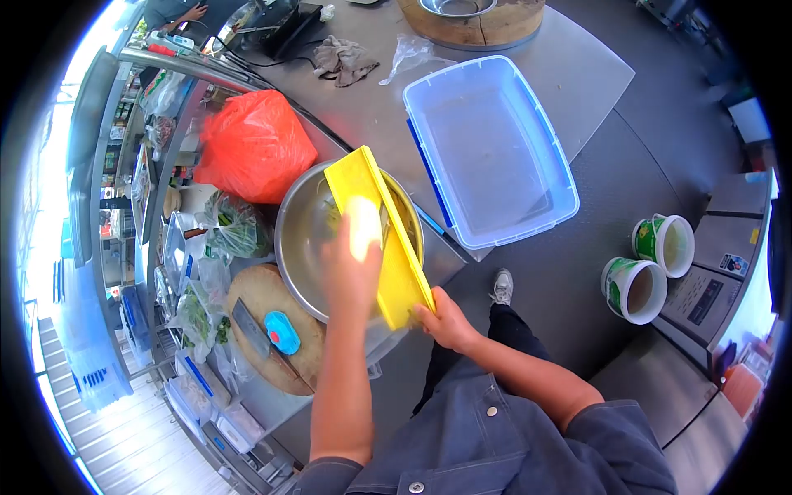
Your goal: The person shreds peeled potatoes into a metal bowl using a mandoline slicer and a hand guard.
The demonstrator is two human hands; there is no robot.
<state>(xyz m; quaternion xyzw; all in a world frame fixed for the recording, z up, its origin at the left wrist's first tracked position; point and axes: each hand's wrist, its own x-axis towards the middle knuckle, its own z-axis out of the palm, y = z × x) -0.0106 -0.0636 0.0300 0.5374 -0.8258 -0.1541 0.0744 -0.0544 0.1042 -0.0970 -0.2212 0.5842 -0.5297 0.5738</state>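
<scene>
Metal tabletop runs back to a far corner at upper right, with dark flooring beyond and two white-and-green buckets standing on it; a round wooden block sits by the tabletop's far edge, a crumpled cloth nearer its left side; a clear plastic box lies along the right edge and reaches past it. Beside that, toward the left, a steel bowl rests near the front edge, a red plastic bag just behind it; a long yellow slicer slants across the bowl's mouth, its near end jutting out over the rim; the right hand grips that end, thumb on top; the left hand is over the slicer's middle, at a bright pale-yellow piece, too blurred to tell how tightly its fingers close. Left of the bowl lies a round chopping board; a cleaver and a blue-and-red object rest on it, side by side.
</scene>
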